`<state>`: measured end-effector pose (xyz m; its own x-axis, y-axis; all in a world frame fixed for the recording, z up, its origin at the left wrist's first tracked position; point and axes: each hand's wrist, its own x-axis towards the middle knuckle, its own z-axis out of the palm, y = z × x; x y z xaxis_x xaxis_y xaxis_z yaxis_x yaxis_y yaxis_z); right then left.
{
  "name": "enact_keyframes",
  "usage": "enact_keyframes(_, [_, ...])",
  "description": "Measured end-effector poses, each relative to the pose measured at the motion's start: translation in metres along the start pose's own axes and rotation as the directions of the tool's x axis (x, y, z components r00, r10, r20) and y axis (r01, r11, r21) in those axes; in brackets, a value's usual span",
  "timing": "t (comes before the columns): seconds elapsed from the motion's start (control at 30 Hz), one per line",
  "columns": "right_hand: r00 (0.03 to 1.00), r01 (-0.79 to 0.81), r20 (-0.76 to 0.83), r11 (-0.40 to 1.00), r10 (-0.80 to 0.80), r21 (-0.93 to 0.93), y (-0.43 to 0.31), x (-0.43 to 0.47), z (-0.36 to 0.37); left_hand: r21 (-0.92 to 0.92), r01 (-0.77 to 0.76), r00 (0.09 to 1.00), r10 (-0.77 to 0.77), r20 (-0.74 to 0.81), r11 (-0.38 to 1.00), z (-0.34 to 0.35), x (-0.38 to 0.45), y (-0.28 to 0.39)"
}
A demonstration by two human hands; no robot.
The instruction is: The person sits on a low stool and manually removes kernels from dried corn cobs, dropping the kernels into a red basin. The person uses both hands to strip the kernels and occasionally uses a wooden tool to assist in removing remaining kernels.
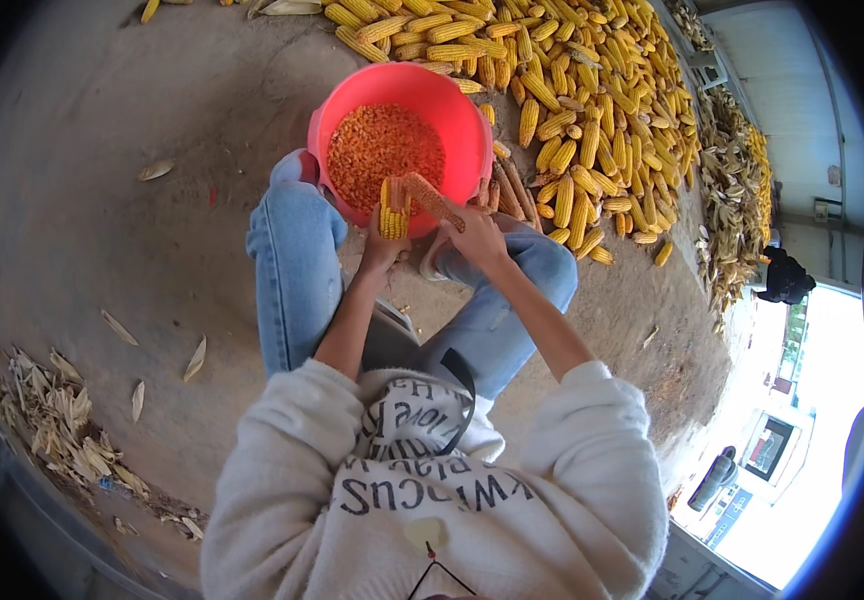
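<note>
My left hand [385, 251] grips the lower part of a yellow corn ear [395, 217], held roughly upright at the near rim of a pink plastic tub [462, 127]. Part of the ear's upper end is bare of kernels. In my right hand [477, 238] is a stripped corncob [426, 193], slanting up and left so that its far end meets the top of the ear. Loose orange-yellow kernels [379, 142] cover the tub's bottom. The tub stands between my knees.
A large heap of husked corn ears [589, 127] spreads beyond and right of the tub. Several stripped cobs [508, 191] lie against its right side. Dry husks [728, 187] are piled along the right wall, with more husks [49, 405] at the left. A bright doorway [814, 450] opens at right.
</note>
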<state>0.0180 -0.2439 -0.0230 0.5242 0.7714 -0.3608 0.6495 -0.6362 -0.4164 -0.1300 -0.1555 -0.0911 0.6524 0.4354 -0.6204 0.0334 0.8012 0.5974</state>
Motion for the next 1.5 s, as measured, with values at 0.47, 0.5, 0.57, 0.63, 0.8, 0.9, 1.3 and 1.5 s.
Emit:
enact_keyframes(0.47, [0.997,0.057,0.037,0.992,-0.062,0.115,-0.003,-0.032,0.006,0.193,-0.243,0.968,0.251,-0.022,0.951,0.003,0.010,-0.013])
enact_keyframes(0.5, [0.998,0.055,0.014,0.992,-0.057,0.114,-0.005,-0.028,0.010,0.160,-0.187,0.980,0.196,-0.038,0.969,0.002,0.011,-0.011])
enact_keyframes(0.57, [0.998,0.051,-0.031,0.993,-0.048,0.111,-0.007,-0.021,0.015,0.090,-0.074,0.995,0.080,-0.065,0.993,0.001,0.013,-0.009])
enact_keyframes(0.63, [0.994,0.080,-0.081,0.989,-0.070,0.122,-0.003,-0.015,0.014,0.043,-0.092,0.996,0.093,-0.011,0.995,0.000,0.012,-0.011])
enact_keyframes(0.8, [0.991,0.130,-0.027,0.967,-0.128,0.219,-0.009,-0.039,-0.015,-0.059,-0.068,0.998,0.067,-0.020,0.996,-0.005,0.007,-0.010])
enact_keyframes(0.9, [0.993,0.099,0.041,0.970,-0.110,0.222,-0.004,-0.047,-0.012,-0.016,-0.093,0.996,0.093,0.000,0.996,-0.003,0.007,-0.010])
enact_keyframes(1.3, [0.994,0.107,-0.006,0.973,-0.108,0.203,-0.011,-0.040,-0.017,0.063,-0.166,0.983,0.170,-0.066,0.984,-0.003,0.017,-0.017])
enact_keyframes(1.5, [0.992,0.118,-0.055,0.985,-0.112,0.127,-0.013,-0.035,0.010,0.198,-0.303,0.945,0.321,-0.060,0.932,0.000,0.023,-0.030])
